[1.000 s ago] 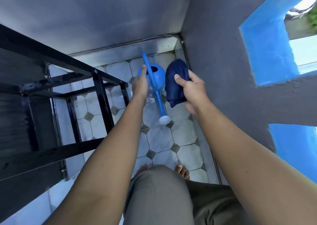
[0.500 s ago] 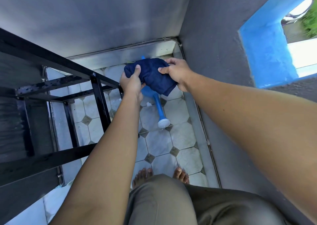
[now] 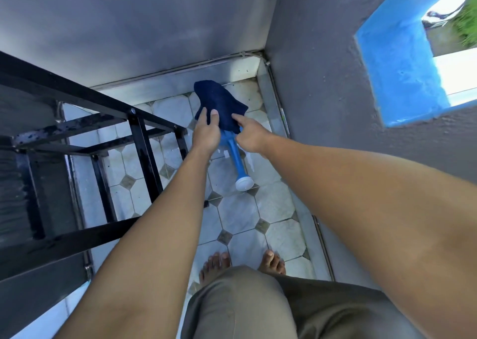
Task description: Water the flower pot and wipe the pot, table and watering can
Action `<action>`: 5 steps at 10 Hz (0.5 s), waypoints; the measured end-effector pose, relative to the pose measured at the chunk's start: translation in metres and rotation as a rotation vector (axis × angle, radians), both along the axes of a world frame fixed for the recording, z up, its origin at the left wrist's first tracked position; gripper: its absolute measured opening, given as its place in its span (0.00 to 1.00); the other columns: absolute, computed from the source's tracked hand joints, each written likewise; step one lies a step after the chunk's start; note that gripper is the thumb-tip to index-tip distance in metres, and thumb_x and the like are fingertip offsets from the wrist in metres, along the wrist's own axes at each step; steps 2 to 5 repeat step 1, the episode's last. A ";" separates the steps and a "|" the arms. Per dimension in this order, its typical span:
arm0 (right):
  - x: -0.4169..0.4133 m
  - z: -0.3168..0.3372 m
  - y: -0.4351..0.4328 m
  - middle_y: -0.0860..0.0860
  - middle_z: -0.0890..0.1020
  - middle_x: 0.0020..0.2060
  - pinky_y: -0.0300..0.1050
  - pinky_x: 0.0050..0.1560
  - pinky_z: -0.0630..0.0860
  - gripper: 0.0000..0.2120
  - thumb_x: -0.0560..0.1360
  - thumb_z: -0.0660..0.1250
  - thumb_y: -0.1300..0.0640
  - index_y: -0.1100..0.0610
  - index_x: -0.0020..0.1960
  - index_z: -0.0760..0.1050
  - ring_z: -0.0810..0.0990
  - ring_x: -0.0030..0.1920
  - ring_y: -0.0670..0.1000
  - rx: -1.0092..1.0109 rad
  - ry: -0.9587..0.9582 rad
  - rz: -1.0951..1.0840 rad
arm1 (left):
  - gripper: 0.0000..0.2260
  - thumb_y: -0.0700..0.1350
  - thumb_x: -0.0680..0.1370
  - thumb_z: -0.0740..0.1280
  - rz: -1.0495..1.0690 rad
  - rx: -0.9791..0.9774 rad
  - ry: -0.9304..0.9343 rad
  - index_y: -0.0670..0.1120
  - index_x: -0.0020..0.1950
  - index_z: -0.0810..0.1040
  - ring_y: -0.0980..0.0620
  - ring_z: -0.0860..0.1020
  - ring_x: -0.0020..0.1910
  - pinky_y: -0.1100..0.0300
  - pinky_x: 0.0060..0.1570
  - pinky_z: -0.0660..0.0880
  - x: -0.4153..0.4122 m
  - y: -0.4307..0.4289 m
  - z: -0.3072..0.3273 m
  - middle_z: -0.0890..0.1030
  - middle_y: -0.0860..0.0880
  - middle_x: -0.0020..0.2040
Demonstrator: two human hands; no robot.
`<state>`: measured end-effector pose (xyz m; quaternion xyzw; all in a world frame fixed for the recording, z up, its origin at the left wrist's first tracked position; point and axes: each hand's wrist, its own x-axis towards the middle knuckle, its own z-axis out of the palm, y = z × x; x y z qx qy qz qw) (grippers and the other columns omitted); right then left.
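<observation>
A blue watering can (image 3: 235,155) stands on the tiled floor in the corner, its spout and white rose (image 3: 244,183) pointing toward me. A dark blue cloth (image 3: 219,103) is draped over the can's body and hides it. My left hand (image 3: 206,133) grips the cloth's left lower edge, thumb and fingers on the fabric. My right hand (image 3: 249,136) is at the cloth's right lower edge, index finger stretched onto the fabric and the other fingers curled. No flower pot is in view.
A black metal table frame (image 3: 139,137) stands at the left, close to my left arm. Grey walls (image 3: 322,67) meet in the corner behind the can. A blue-painted opening (image 3: 397,75) is at the right. My bare feet (image 3: 242,263) are on the tiles, and small water spots (image 3: 250,161) lie beside the spout.
The cloth went from my right hand beside the can to lying over the can's body. Both hands lowered with it, and my view tilted further down.
</observation>
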<state>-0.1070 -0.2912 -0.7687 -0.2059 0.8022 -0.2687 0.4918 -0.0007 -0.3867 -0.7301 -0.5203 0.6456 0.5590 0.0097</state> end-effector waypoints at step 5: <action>0.007 0.033 0.010 0.55 0.70 0.79 0.50 0.73 0.71 0.34 0.82 0.63 0.62 0.51 0.86 0.58 0.73 0.74 0.59 -0.055 0.050 -0.093 | 0.25 0.56 0.87 0.54 -0.004 -0.011 0.048 0.50 0.84 0.61 0.51 0.69 0.77 0.55 0.76 0.64 0.010 0.005 0.030 0.69 0.50 0.80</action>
